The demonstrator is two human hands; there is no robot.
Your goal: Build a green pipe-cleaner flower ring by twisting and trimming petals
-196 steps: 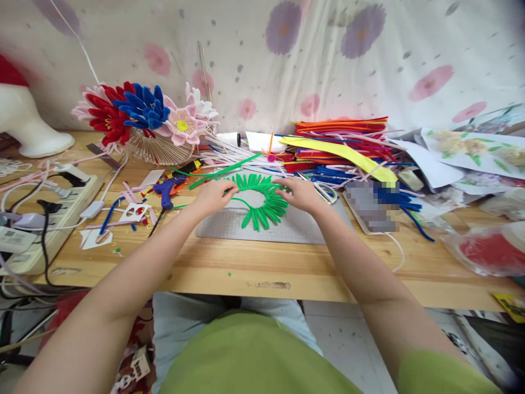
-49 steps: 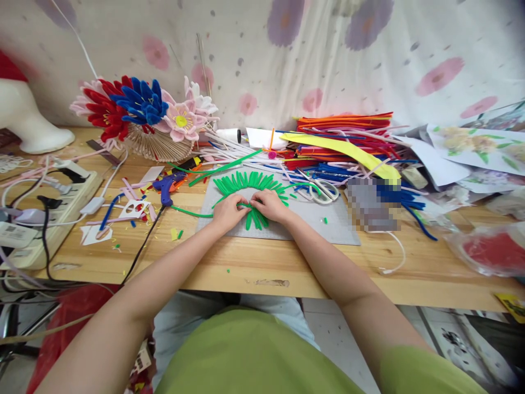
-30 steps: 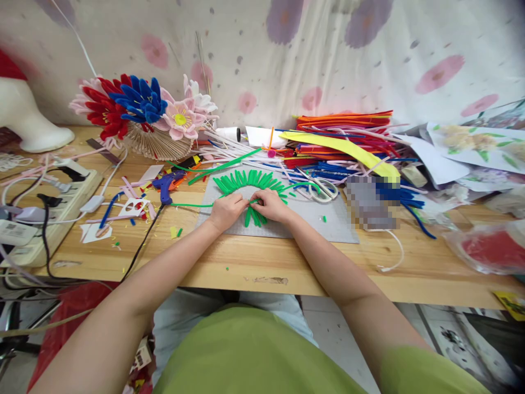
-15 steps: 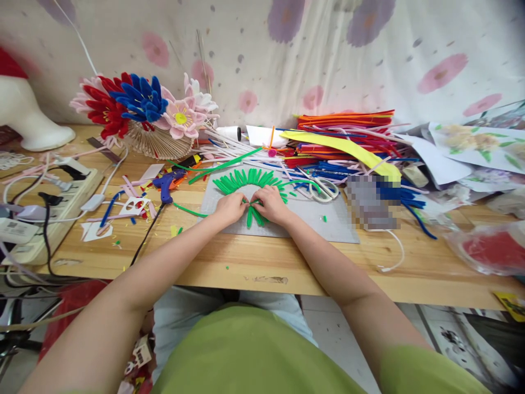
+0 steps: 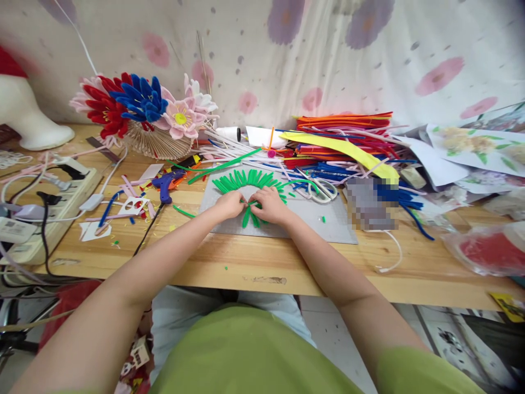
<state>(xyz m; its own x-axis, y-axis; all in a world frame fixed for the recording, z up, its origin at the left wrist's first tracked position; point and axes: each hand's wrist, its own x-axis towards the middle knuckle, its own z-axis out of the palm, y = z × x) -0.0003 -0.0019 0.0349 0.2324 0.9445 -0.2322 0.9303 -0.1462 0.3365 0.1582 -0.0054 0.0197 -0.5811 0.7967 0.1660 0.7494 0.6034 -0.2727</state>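
Green fringed ring [image 5: 251, 178] on grey mat [image 5: 315, 223]; left hand [image 5: 230, 205] and right hand [image 5: 271, 207] pinch its near edge, we judge, to keep it aligned.

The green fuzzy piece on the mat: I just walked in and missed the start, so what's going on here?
A person's left hand and right hand are working close together at the near side of a curved green fringed piece, fingertips pinched; exactly what they grip is partly hidden. It lies on a grey mat. The scissors and blue glue gun lie unheld on either side.
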